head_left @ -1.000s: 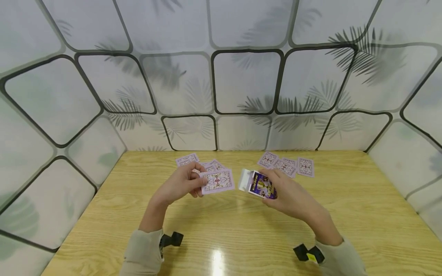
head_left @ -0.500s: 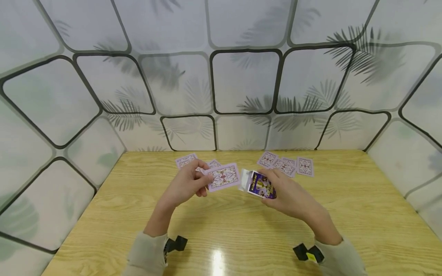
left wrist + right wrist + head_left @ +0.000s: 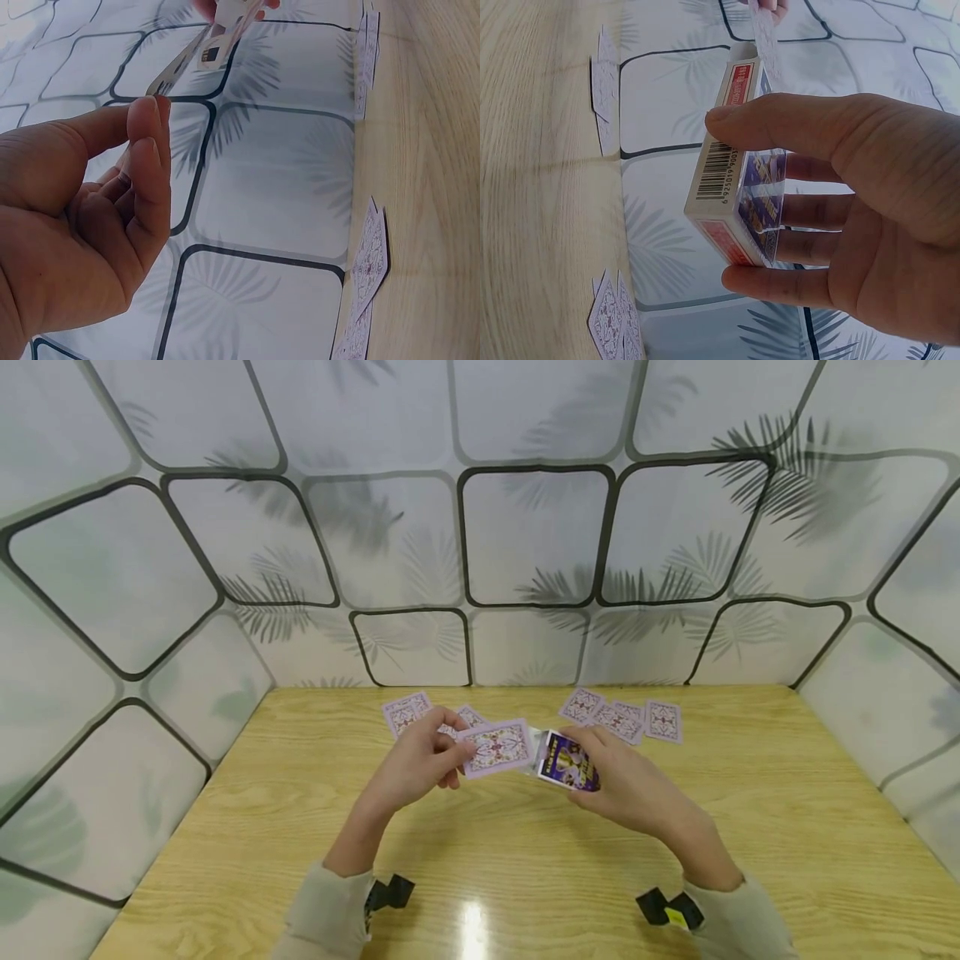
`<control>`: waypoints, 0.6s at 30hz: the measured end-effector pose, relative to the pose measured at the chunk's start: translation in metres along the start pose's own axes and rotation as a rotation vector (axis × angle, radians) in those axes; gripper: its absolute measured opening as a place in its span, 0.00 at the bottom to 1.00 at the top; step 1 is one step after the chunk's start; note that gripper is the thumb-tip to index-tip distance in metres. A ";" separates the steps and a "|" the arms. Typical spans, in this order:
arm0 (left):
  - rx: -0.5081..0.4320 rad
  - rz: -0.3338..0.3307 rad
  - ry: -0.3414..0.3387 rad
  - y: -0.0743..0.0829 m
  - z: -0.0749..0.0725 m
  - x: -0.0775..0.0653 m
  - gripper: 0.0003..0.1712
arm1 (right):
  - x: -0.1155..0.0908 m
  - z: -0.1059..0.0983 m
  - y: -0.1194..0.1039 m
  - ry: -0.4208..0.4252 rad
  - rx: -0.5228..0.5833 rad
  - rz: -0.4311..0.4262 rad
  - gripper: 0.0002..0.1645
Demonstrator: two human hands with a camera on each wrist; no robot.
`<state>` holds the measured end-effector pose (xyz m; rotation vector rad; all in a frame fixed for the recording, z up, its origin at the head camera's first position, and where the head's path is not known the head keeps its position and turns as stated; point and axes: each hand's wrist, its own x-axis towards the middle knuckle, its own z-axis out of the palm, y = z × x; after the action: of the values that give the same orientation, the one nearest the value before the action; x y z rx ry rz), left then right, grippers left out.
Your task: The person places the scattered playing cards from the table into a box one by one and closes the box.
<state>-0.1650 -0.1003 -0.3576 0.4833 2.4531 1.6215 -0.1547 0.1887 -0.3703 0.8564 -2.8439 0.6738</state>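
My left hand (image 3: 420, 760) pinches a playing card (image 3: 497, 747) between thumb and fingers, its patterned pink-and-white back facing up. The card's far edge overlaps the open flap of a card box (image 3: 568, 762) in the head view. My right hand (image 3: 630, 785) grips that purple box, tilted in the air with its opening toward the left hand. In the right wrist view the thumb lies along the barcode side of the card box (image 3: 720, 169) and the fingers reach round the other side. From the left wrist, the held card (image 3: 176, 71) shows almost edge-on.
Several cards lie face down at the back of the wooden table (image 3: 480, 860): a left group (image 3: 405, 712), partly behind the left hand, and a right group (image 3: 618, 722) beyond the box. A patterned cloth wall (image 3: 525, 543) stands along the back and both sides.
My left hand has moved to the right with the card, bringing it up to the box's opening. The right hand and box have hardly moved.
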 end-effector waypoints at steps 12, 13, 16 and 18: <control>0.058 -0.014 0.032 0.004 0.007 0.000 0.13 | 0.000 0.000 -0.003 -0.011 -0.013 -0.001 0.46; 0.067 -0.015 0.035 0.004 0.007 0.000 0.13 | 0.000 0.000 -0.003 -0.012 -0.015 -0.002 0.46; 0.080 -0.022 0.042 0.004 0.008 0.000 0.13 | 0.000 0.001 -0.003 -0.014 -0.019 -0.005 0.45; 0.089 -0.021 0.043 0.004 0.008 -0.001 0.13 | 0.000 0.001 -0.003 -0.015 -0.024 -0.011 0.45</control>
<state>-0.1610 -0.0920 -0.3568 0.4378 2.5611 1.5361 -0.1532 0.1854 -0.3702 0.8762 -2.8519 0.6339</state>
